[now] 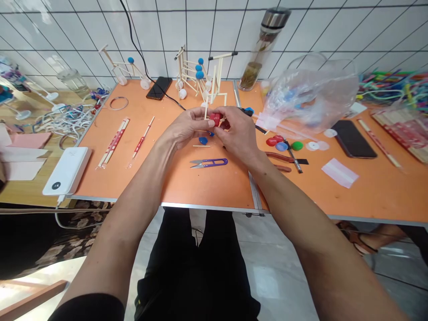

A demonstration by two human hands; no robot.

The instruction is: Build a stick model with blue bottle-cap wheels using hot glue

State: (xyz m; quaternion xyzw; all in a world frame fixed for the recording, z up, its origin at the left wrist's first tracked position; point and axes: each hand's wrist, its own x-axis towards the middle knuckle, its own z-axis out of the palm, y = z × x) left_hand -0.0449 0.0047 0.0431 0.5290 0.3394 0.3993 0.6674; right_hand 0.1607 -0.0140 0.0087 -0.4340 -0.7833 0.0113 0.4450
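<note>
The left hand and the right hand met above the middle of the orange worktop, fingers curled, both grasping a red plastic cap between them. A thin wooden stick rose beside the cap; the fingers hid how the two met. A blue cap lay just below the left hand, and purple-handled thread snips lay nearer the front edge. Toward the back edge stood stick models with blue balls. Right of the hands lay red-handled pliers, coloured bottle caps and a clear plastic bag, with a black smartphone nearer the right edge.
</note>
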